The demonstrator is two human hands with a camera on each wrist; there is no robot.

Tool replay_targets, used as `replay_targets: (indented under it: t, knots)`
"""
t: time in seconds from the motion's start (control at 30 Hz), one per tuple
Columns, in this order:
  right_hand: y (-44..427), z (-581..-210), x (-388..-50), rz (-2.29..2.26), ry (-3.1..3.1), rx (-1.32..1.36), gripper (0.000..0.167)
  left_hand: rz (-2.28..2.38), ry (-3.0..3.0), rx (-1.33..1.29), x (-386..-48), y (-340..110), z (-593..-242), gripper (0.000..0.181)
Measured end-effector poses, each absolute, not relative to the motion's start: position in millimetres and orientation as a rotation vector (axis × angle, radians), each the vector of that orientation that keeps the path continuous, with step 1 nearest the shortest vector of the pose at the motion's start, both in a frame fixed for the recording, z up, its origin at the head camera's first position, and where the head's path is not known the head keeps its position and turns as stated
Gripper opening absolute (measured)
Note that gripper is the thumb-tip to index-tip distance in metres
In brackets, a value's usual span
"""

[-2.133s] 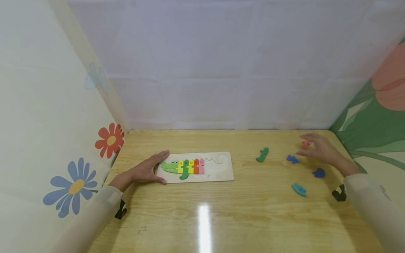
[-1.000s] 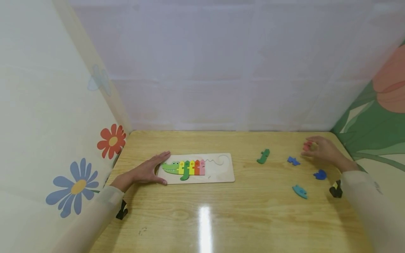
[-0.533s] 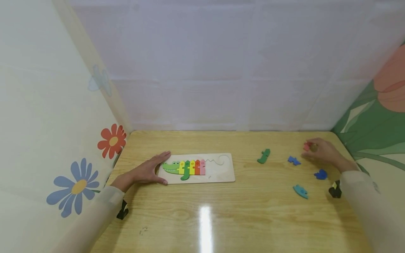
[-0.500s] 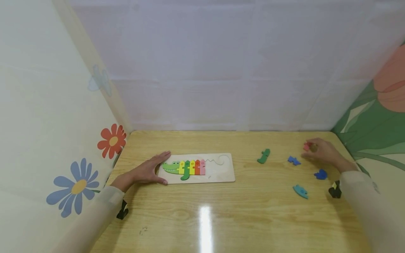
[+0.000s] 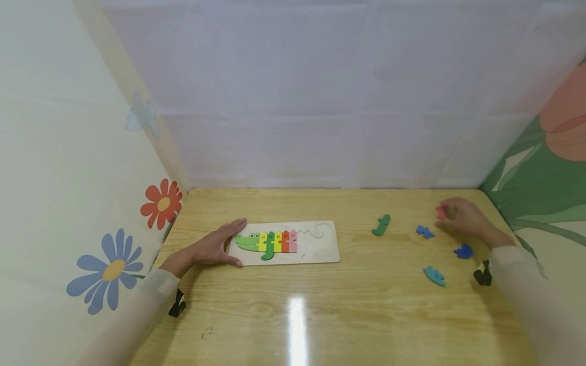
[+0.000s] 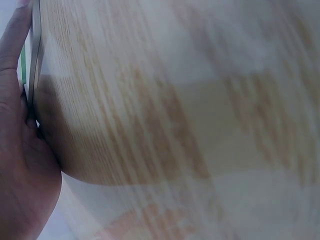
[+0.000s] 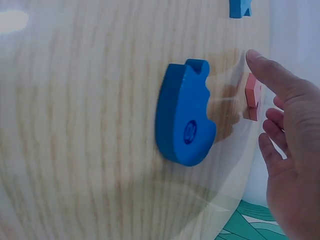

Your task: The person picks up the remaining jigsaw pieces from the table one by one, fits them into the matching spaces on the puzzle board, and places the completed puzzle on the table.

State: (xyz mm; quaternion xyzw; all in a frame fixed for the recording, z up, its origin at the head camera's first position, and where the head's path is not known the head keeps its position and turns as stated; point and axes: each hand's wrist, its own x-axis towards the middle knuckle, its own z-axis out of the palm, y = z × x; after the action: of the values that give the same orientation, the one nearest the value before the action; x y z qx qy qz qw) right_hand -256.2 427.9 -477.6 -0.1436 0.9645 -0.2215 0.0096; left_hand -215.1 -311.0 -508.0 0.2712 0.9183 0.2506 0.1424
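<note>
The crocodile puzzle board [image 5: 320,252] lay against the spread fingers of the left hand [image 5: 212,247], filled from head [image 5: 247,242] to pink section [image 5: 293,242], leaving a coral piece [image 5: 441,212] amid the fingers of the right hand [image 5: 463,216], whether pinched was unclear, and four loose pieces [image 5: 381,225] apart from them.

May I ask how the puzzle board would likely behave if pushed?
The puzzle board looks thin but stiff, with straight edges. Lying flat, it would probably slide rather than tip, though the left hand at its end might brace it.
</note>
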Motion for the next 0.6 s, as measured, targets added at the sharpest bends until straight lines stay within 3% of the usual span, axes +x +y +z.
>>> replay_targets:
  t: [0.6]
  knots:
    - [430.2, -478.6, -262.3, -0.653, 2.944, -0.352, 0.078, 0.724, 2.643, 0.771, -215.0, -310.2, -507.3, 0.12]
